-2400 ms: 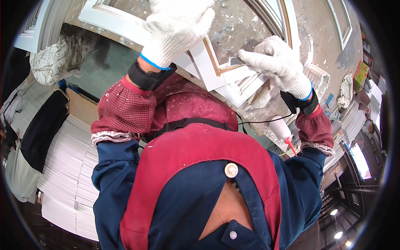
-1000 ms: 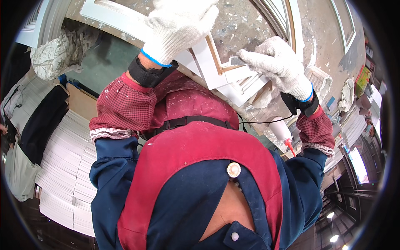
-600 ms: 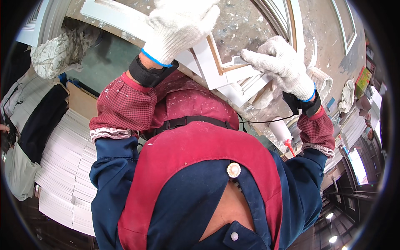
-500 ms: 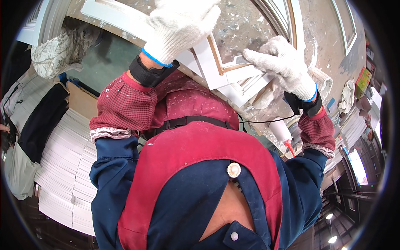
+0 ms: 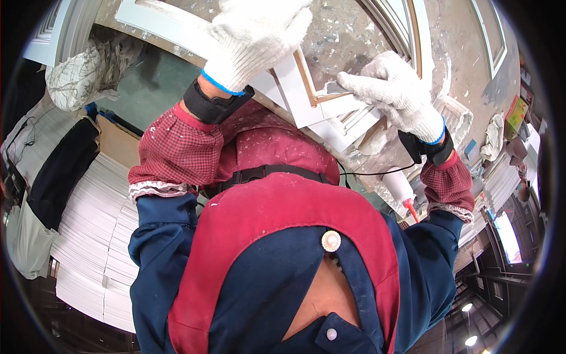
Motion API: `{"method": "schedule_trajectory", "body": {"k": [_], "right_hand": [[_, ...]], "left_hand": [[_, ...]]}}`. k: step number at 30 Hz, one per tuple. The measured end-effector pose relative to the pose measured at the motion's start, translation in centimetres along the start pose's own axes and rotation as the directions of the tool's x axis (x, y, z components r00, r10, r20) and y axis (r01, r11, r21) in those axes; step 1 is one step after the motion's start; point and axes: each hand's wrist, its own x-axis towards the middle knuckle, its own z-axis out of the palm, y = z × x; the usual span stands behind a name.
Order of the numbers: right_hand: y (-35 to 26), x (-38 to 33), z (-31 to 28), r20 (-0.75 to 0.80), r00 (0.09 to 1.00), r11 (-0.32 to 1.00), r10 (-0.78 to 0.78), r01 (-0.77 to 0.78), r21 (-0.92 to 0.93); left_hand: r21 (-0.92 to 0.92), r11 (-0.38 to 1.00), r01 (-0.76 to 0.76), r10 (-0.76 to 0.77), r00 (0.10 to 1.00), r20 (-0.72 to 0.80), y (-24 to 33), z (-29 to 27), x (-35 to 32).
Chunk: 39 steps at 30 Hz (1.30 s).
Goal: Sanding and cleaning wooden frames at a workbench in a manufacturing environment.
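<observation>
A woodworking or door-finishing workshop, seen from above a worker's shoulders. A workbench (image 5: 354, 35) crusted with dried filler and paint splashes fills the 12 o'clock area, bearing white moulded frames (image 5: 330, 118) with bare wood edges. More white panelled pieces (image 5: 59, 29) lean at 10 o'clock, and a tall stack of white boards (image 5: 88, 248) sits at 8 o'clock. A tube with a red nozzle (image 5: 401, 189) lies at 3 o'clock, near rags (image 5: 492, 135) and clutter along the bench edge. Thick white work gloves (image 5: 253, 35), speckled sleeve covers (image 5: 177, 153) and a spattered apron (image 5: 277, 147) mark it as a trade shop floor.
</observation>
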Motion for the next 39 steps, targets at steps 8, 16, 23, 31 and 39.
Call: {"method": "schedule_trajectory", "body": {"k": [8,16,23,31,39], "right_hand": [[-2.3,0.0,-0.5,-0.056,0.991,0.99,0.119,-0.115,0.077],[-1.0,0.0,0.4,-0.133,0.987,0.977,0.095,-0.066,0.203],[0.4,-0.8,-2.0,0.11,0.919,0.793,-0.378,0.383,-0.473],[-0.3,0.3,0.2,-0.134,0.868,0.816,-0.478,0.382,-0.433],[-1.8,-0.1,-0.4,-0.095,0.976,0.956,-0.194,0.166,-0.241]], "left_hand": [[-0.067,0.997,0.033,-0.035,0.999,-0.02,0.0,0.0,-0.1],[0.059,0.997,-0.05,0.049,0.999,0.022,0.0,-0.3,0.3],[-0.023,1.0,0.016,-0.015,1.0,0.018,0.0,-0.3,0.0],[0.011,0.998,-0.065,0.065,0.996,-0.059,-0.6,0.4,-0.3],[0.022,1.0,-0.019,0.019,1.0,0.003,-0.3,-0.3,-0.1]]}}
